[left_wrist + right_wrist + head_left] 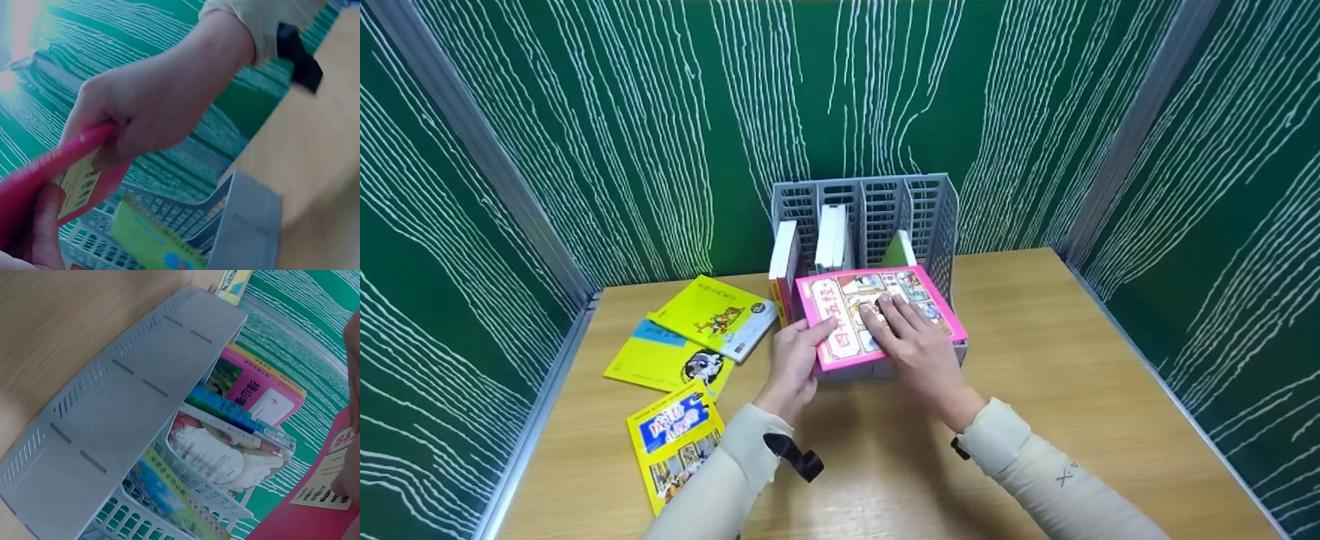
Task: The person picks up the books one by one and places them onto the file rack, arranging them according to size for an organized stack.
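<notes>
Both hands hold a pink book (840,341) with a picture-covered front, tilted over the front of a grey file organizer (949,232). My left hand (793,367) grips its left edge, thumb on the cover. Across the cover lie the fingers of my right hand (919,356); the left wrist view shows that hand's thumb under the book, by a pale barcode label (79,183). Upright in the organizer stand a white-edged book (784,251) at far left, white-edged books (831,236) beside it, and a green book (898,251) further right, partly hidden by the pink one.
Left of the organizer, a yellow book (709,307) overlaps another yellow book (652,364) with a blue patch. Nearer me lies a yellow book (675,427) with a blue title panel, partly behind my left sleeve. Green walls (645,135) with white streaks enclose the wooden table (1035,337).
</notes>
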Demonstrator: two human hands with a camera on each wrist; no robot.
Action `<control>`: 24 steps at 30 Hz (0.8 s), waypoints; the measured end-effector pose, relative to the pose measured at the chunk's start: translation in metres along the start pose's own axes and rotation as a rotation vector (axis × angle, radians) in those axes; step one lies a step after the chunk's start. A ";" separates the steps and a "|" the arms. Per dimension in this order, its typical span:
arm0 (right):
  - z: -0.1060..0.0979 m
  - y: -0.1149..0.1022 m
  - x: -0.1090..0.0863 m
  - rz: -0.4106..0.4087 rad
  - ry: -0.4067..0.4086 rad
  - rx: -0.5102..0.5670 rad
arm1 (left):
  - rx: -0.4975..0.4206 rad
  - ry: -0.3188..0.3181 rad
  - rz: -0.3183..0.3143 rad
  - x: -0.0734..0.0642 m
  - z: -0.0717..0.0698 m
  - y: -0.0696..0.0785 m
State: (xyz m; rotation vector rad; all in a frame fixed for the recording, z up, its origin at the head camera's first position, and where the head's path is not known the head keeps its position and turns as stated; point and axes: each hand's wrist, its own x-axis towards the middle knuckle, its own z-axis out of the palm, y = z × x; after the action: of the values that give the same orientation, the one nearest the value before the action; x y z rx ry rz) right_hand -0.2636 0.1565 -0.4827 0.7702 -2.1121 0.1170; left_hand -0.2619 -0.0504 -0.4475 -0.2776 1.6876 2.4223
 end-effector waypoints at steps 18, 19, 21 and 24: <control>-0.010 0.033 0.012 0.474 0.186 0.394 | 0.302 -0.008 0.357 0.028 -0.027 0.002; -0.009 0.035 0.013 0.499 0.196 0.409 | 0.339 -0.002 0.379 0.030 -0.029 0.002; -0.009 0.038 0.014 0.540 0.221 0.441 | 0.426 0.007 0.419 0.034 -0.032 0.000; -0.006 0.042 0.015 0.599 0.259 0.499 | 0.550 -0.003 0.475 0.040 -0.037 -0.004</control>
State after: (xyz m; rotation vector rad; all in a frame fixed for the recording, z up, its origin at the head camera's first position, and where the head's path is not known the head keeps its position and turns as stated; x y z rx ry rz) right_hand -0.2898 0.1855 -0.4600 0.3398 -2.0132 1.0371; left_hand -0.2973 -0.0819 -0.4740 0.2300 2.5537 2.0835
